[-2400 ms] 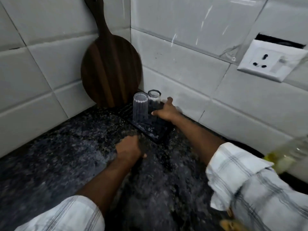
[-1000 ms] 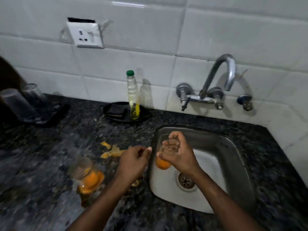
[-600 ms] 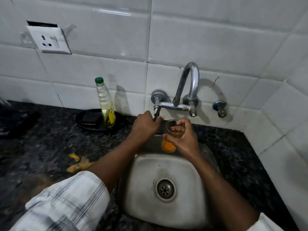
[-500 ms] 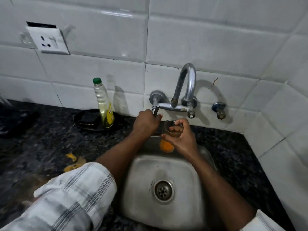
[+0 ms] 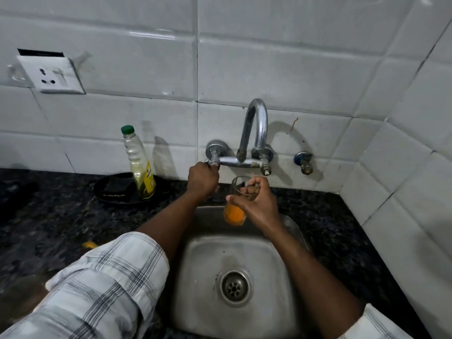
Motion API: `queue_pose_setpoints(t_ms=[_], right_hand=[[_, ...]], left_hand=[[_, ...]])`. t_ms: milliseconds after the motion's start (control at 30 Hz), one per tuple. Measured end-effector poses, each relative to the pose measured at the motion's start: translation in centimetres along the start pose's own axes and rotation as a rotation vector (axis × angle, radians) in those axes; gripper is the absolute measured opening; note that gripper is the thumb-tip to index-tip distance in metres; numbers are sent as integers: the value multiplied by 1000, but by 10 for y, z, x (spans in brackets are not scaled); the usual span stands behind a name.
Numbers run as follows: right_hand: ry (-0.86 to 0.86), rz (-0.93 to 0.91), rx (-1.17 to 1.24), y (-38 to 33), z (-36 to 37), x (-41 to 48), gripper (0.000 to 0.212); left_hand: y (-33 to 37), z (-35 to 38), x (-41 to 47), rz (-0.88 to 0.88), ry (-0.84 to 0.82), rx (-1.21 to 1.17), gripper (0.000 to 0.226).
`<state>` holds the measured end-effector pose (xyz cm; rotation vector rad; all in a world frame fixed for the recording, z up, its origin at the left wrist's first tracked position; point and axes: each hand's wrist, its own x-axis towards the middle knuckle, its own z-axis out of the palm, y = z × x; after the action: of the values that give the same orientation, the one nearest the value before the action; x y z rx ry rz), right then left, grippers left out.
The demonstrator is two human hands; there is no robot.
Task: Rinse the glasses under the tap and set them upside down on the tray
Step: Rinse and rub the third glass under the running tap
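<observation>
Holding a glass with orange residue at its bottom, the right hand grips it upright over the far edge of the sink, just beneath the tap spout; the left hand is closed on the tap's left handle. No water is seen running, so rinsing appears only about to begin; inverting onto the tray, out of view, remains. Tiled walls crowd the far and right sides; the table at left offers open room.

Dark speckled countertop carries a black dish, an orange scrap, and a sunken steel sink.
</observation>
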<state>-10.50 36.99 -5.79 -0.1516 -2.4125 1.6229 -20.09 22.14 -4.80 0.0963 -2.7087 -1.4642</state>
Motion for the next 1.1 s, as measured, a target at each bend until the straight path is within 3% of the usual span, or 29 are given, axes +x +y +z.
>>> queue_pose_setpoints(t_ms=[100,167,233,300,367,433,500,567,633,700,767,867,933,967,1033,1100], right_hand=[[-2,5,-2,1,-4,-1,69],[-6,10,0,1,-5,-2,70],[-4,24,18,0,-8,-3,70],[-8,42,39,1,-9,-5,69],[-6,54,34,-1,-10,-8,68],[-23,93,37,-2,-10,-12,67],[2,82,-43,-7,-13,-20,67],[140,-113,-215,-5,-15,-31,61],[147,-315,-389,1,-14,-39,48],[-84,-241,-388,5,-15,-37,34],[-416,-18,-184,1,-25,-27,28],[-795,193,85,-10,-42,-6,48],[-911,47,-67,-11,-44,5,57],[-915,-150,-255,-11,-41,8,60],[-873,-645,-603,-1,-32,17,63],[-829,-838,-877,9,-30,24,64]], left_hand=[[-2,-2,-5,-43,-45,-57,60],[-5,-1,-17,-83,-93,-12,92],[-8,8,-39,-177,-258,-102,101],[-8,19,-65,-445,-532,-508,85],[-13,29,-81,-641,-702,-900,80],[-16,39,-87,-667,-675,-1103,63],[-13,45,-92,-673,-553,-1119,48],[-15,49,-92,-675,-396,-1027,44],[-22,50,-89,-675,-277,-959,40],[-27,48,-86,-623,-232,-899,39],[-29,42,-86,-497,-247,-772,32],[-33,27,-83,-269,-306,-744,23],[-33,20,-79,-157,-321,-714,22],[-31,17,-76,-171,-295,-663,25],[-24,12,-68,-301,-277,-563,33],[-16,5,-63,-389,-361,-473,35]])
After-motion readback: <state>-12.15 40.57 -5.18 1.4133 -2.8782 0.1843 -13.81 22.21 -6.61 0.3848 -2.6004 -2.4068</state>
